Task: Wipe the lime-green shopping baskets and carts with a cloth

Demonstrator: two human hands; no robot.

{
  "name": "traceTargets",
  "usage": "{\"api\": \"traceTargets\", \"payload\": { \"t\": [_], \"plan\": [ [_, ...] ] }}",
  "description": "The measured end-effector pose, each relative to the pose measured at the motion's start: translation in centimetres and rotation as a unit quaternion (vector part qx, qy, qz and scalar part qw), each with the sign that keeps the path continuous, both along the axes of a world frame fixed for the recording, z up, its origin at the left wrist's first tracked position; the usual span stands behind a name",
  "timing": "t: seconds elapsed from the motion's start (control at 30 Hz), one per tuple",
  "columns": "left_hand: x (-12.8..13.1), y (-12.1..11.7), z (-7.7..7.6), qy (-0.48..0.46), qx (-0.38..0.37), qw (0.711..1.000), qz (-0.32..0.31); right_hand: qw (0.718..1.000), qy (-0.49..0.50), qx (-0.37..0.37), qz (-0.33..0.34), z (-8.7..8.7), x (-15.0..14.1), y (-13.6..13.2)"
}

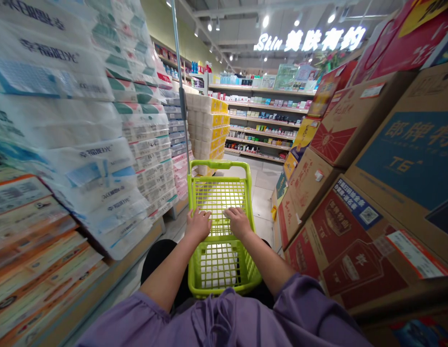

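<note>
A lime-green plastic shopping basket cart [193, 270] with mesh walls and a looped far handle [220, 164] stands upright in front of my body. Over its middle part, my left hand [199, 224] lies near the left side, fingers apart and pointing forward. Opposite it, on the right side, my right hand [238, 222] has its fingers reaching inward over the mesh. Neither hand shows a separate item in it, and the undersides of the fingers are hidden. A thin metal pole [180, 86] rises from the cart's far left corner.
Tall stacks of wrapped tissue packs [101, 178] line the left, with orange-striped packs [35, 260] below. Cardboard cartons [354, 255] are piled close on the right. A tiled aisle [262, 193] leads between them to shelves [267, 108] of small boxes under a lit sign.
</note>
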State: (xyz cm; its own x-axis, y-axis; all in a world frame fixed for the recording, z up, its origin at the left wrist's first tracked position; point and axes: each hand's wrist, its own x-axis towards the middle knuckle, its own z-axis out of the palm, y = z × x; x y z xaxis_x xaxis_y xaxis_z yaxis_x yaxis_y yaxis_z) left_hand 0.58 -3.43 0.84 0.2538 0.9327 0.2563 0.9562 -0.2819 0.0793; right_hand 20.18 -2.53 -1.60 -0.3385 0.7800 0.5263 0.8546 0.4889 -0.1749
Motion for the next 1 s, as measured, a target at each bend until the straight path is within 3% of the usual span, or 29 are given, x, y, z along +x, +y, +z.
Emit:
{"api": "traceTargets", "payload": {
  "t": [0.07, 0.2, 0.43, 0.63, 0.87, 1.0],
  "plan": [
    [0.02, -0.01, -0.01, 0.002, 0.001, 1.0, 0.002, 1.0, -0.002, -0.009, 0.0, -0.03, 0.04, -0.04],
    [0.06, 0.03, -0.11, 0.006, 0.007, 1.0, 0.004, 0.998, -0.001, -0.024, 0.062, 0.02, 0.03, -0.23],
    [-0.05, 0.14, -0.3, -0.001, 0.011, 1.0, 0.001, 0.999, 0.018, -0.028, -0.028, 0.3, 0.0, -0.21],
    [0.0, 0.21, -0.37, -0.002, 0.015, 1.0, 0.0, 0.998, 0.016, -0.026, 0.058, 0.12, -0.02, -0.39],
    [0.01, 0.23, -0.33, 0.002, 0.008, 1.0, 0.004, 0.999, 0.01, -0.023, -0.038, -0.16, 0.09, 0.08],
    [0.03, 0.21, -0.38, 0.0, 0.01, 1.0, 0.002, 0.999, -0.005, -0.03, 0.033, -0.29, -0.09, -0.4]
  ]
}}
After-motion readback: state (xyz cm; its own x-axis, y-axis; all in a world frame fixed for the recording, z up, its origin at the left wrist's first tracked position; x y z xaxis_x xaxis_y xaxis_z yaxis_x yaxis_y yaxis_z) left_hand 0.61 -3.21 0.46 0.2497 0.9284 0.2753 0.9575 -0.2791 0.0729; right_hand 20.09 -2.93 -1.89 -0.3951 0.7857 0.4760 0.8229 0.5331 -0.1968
